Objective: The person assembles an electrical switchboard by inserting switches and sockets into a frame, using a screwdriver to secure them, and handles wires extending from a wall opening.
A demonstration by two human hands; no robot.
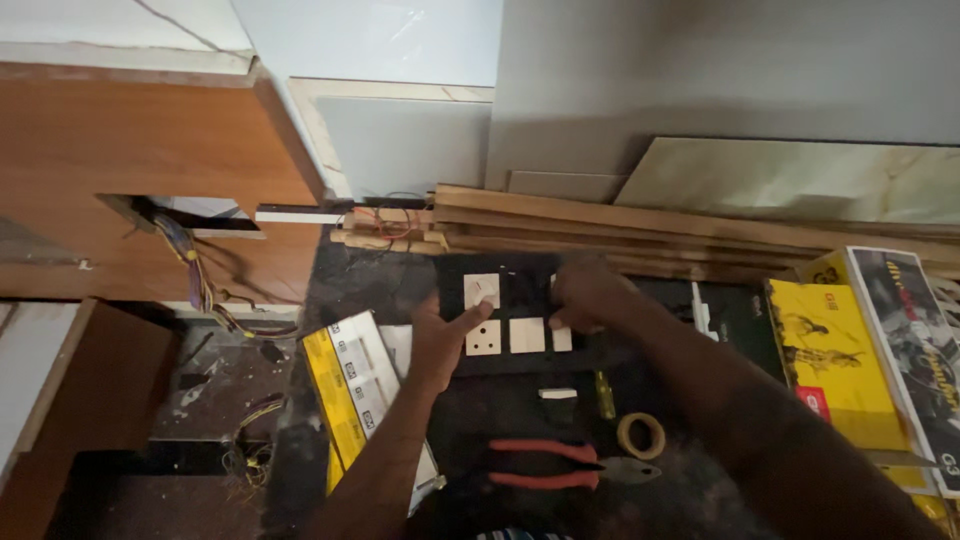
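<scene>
Two yellow boxes (pixel 845 340) (pixel 345 395), black switch plate (pixel 505 315)

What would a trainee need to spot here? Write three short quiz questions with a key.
1. True or false: both hands grip the black switch plate.
2. Which lies nearest the person? A. red-handled pliers B. tape roll C. wooden battens
3. What hangs out of the cut-out in the wooden panel?

Key: 1. True; the left hand is on its left edge, the right hand on its right. 2. A. 3. A bundle of wires.
</scene>
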